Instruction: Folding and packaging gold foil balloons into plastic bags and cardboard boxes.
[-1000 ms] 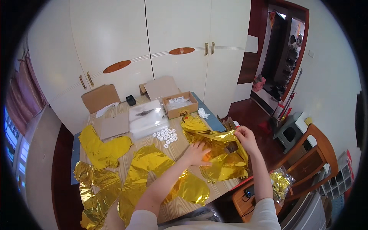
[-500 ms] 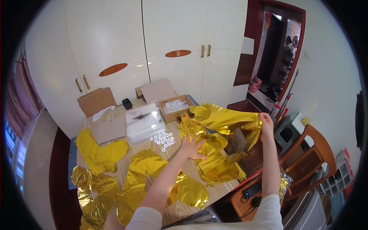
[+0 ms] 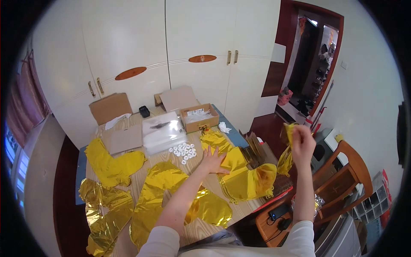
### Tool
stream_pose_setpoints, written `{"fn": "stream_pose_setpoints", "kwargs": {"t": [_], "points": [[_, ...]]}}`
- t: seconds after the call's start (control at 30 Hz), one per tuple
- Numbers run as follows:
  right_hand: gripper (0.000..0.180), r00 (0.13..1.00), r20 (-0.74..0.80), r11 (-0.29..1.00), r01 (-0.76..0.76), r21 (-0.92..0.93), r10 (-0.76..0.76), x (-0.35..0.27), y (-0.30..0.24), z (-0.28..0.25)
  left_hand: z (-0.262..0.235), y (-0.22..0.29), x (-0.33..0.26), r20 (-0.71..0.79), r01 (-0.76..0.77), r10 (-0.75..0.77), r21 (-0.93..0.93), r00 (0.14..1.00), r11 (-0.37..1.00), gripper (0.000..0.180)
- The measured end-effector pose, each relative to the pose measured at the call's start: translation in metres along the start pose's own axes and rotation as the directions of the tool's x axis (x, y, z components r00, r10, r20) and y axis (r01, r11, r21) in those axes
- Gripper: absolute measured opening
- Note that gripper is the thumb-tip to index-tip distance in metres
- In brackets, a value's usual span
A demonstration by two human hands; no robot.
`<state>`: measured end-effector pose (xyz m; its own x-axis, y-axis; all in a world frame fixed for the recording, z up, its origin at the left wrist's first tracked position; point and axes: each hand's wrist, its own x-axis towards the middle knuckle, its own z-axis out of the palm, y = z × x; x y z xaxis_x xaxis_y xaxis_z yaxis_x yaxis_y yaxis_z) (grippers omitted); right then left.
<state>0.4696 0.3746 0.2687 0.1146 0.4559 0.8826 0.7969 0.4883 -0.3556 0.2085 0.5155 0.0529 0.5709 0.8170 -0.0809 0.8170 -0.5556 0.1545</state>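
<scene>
My left hand (image 3: 212, 162) lies flat with spread fingers on a gold foil balloon (image 3: 239, 182), uninflated, at the right side of the table. Raised past the table's right edge, my right hand (image 3: 302, 146) has its fingers closed on another flat gold foil balloon (image 3: 286, 159), which hangs down bunched and partly hidden by the hand. More flat gold balloons are spread to the left: one beneath my left forearm (image 3: 156, 188), a curved one (image 3: 109, 165) farther back, and a crinkled one (image 3: 105, 214) at the near left corner.
Small white rings (image 3: 183, 150) lie mid-table by a stack of clear plastic bags (image 3: 156, 143). An open cardboard box (image 3: 198, 125) and a black object (image 3: 144, 112) stand behind. Cardboard (image 3: 256, 150) is off the right edge, near a wooden chair (image 3: 351, 167). White cabinets (image 3: 201, 25) line the back.
My right hand has pulled its balloon off the pile, out past the table's right edge; it hangs bunched instead of stretched across. My left hand stays pressed on the balloon below.
</scene>
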Motion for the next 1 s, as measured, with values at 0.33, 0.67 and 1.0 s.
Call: {"fn": "stream_pose_setpoints", "kwargs": {"t": [0.33,0.67,1.0], "points": [[0.008,0.997,0.019,0.997,0.073,0.038,-0.074,-0.008,-0.057,0.049,-0.002,0.078,-0.043,-0.116,-0.410,0.394,-0.186,0.912,0.893,0.053],[0.012,0.959,-0.252,0.948,-0.043,0.315,0.127,0.030,-0.009,0.013,0.061,0.092,-0.043,-0.214,-0.419,0.422,0.063,0.881,0.906,0.074],[0.021,0.526,0.723,0.850,0.502,0.161,-0.447,-0.042,-0.095,0.060,0.040,0.049,-0.089,-0.106,-0.114,-0.145,-0.992,0.984,-0.047,0.047]]}}
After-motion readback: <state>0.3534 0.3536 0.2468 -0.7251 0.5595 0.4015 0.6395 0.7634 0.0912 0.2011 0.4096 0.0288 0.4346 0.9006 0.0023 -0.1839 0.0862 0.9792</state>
